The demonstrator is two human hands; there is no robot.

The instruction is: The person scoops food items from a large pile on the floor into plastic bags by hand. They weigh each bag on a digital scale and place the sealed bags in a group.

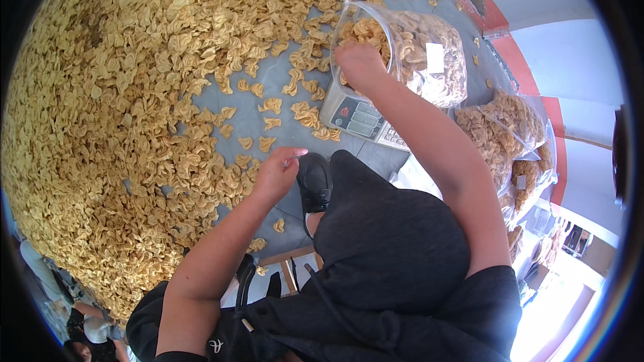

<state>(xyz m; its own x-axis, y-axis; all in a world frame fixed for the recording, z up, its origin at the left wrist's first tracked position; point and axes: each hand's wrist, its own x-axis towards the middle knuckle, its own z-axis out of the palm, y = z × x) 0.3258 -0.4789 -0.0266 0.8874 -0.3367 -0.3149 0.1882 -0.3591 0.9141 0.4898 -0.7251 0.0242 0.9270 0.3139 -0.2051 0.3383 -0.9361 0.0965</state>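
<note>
My right hand [361, 66] is at the mouth of a clear plastic bag [427, 32] filled with wavy, dried yellow-brown chips. Its fingertips are hidden among the chips, so I cannot tell whether they grip any. The bag lies on its side with its opening toward the left, over a digital weighing scale [352, 118]. A white label [435, 58] is stuck on the bag. My left hand [277, 173] hovers near my black shoe [314, 181], index finger extended and nothing visible in it. Loose chips [272, 105] lie on the grey floor [282, 143] beyond that hand.
A broad heap of the same chips [136, 110] covers the floor to the left and far side. Several filled plastic bags [495, 136] stand on the right, by a wall with a red lower band [523, 60]. Another person [95, 329] is at the lower left.
</note>
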